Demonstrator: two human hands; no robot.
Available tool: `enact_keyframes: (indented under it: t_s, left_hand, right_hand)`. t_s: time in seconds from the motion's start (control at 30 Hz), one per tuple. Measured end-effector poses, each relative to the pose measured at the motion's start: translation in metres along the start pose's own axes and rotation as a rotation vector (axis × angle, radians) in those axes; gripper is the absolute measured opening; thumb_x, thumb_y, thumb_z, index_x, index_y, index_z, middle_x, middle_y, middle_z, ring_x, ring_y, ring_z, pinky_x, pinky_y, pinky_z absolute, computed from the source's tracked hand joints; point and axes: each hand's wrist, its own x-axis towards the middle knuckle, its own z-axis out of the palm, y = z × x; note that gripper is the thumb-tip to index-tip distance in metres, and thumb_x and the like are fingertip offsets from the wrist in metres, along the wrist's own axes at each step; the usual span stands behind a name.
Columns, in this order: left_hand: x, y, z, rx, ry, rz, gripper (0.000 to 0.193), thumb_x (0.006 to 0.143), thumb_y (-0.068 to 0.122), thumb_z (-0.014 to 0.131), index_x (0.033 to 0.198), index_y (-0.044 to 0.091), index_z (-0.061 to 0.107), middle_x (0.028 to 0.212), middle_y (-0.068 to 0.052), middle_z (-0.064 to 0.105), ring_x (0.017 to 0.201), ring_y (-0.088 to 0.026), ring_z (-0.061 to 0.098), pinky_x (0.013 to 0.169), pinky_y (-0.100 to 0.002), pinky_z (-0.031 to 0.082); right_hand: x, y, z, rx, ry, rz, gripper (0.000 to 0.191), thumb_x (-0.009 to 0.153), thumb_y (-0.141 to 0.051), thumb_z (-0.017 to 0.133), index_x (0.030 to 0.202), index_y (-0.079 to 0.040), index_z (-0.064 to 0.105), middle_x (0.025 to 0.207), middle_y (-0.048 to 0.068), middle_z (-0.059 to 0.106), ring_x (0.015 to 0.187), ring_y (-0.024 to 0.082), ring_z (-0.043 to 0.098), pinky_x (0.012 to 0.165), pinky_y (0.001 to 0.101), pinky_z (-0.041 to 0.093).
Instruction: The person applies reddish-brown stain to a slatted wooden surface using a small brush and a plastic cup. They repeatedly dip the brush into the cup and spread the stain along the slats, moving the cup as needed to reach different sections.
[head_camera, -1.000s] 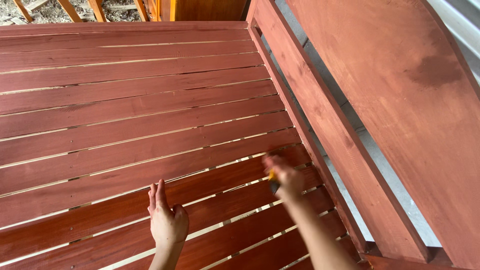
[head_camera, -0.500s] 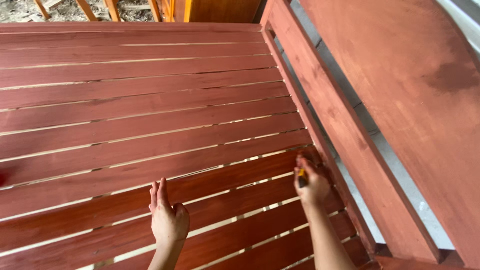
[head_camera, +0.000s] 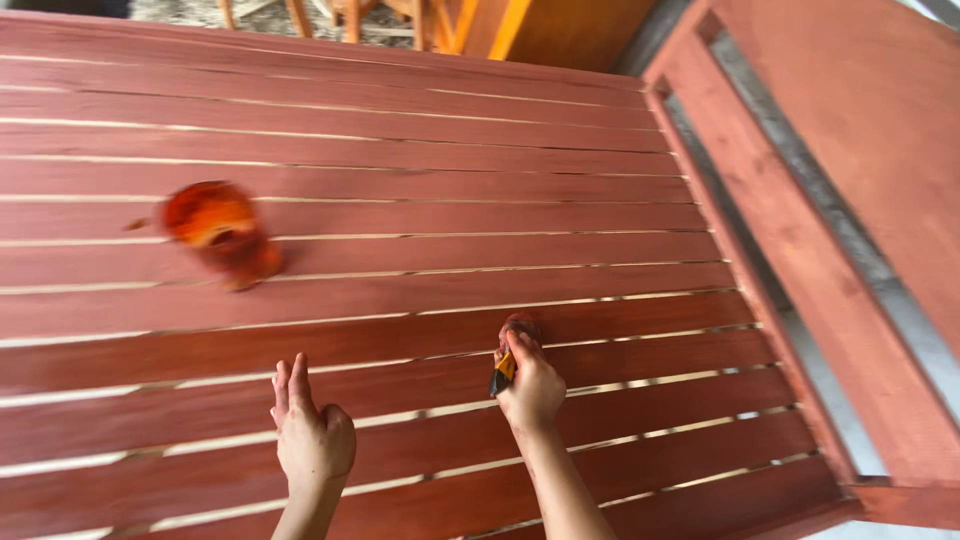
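While both hands sit low over the red-brown slats, the scene reads so:
Right hand (head_camera: 530, 385): closed around a small paintbrush (head_camera: 503, 372) with a yellow and dark handle, its tip pressed to a slat.
Brush place: near the middle of the slatted bench seat (head_camera: 420, 210), at the stained bristle end just above the knuckles.
Left hand (head_camera: 310, 435): empty, fingers (head_camera: 290, 385) stretched loosely forward, resting on or just over a slat; which of the two cannot be told.
Stain cup (head_camera: 220, 230): a blurred orange-red container standing on the slats, well apart from both hands, up and to the left.
Backrest (head_camera: 800, 270): same red-brown frame, along the right side.
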Motion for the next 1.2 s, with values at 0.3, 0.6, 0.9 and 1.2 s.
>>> enact_keyframes:
  t_s: [0.3,0.6,0.9,1.2]
  left_hand:
    - [0.056,-0.136,-0.215,0.090,0.101,-0.030,0.081,0.078,0.001,0.045,0.157,0.014,0.035,0.166,-0.018,0.031,0.151,-0.043,0.027,0.112,-0.055,0.037]
    - [0.086,-0.202,-0.322,0.083,0.283,0.092,0.082,0.079,0.001,0.047,0.160,0.005,0.037,0.162,-0.031,0.034,0.153,-0.044,0.027,0.123,-0.053,0.028]
    - [0.113,-0.236,-0.376,0.113,0.465,-0.053,0.078,0.080,0.000,0.046,0.158,0.006,0.040,0.161,-0.030,0.036,0.152,-0.043,0.031,0.119,-0.052,0.029]
    - [0.126,-0.284,-0.438,0.112,0.676,-0.129,0.075,0.080,0.001,0.048,0.155,0.003,0.042,0.160,-0.030,0.039,0.151,-0.042,0.034,0.121,-0.049,0.029]
  right_hand:
    - [-0.074,-0.238,0.101,0.231,0.055,0.067,0.031,0.082,-0.020,0.076,0.113,-0.016,0.076,0.109,0.001,0.077,0.095,0.025,0.075,0.079,0.0348,0.060]
    - [-0.132,-0.428,0.163,0.402,-0.069,-0.027,0.024,0.080,-0.013,0.076,0.104,-0.017,0.077,0.104,0.002,0.078,0.090,0.021,0.076,0.079,0.0330,0.061]
    - [-0.156,-0.556,0.197,0.527,-0.255,-0.220,0.033,0.076,-0.017,0.077,0.108,-0.013,0.074,0.101,0.008,0.075,0.092,0.028,0.074,0.076,0.0413,0.060]
    - [-0.160,-0.671,0.260,0.575,-0.398,-0.196,0.022,0.077,-0.017,0.077,0.099,-0.018,0.073,0.098,0.001,0.075,0.090,0.027,0.073,0.073,0.0421,0.060]
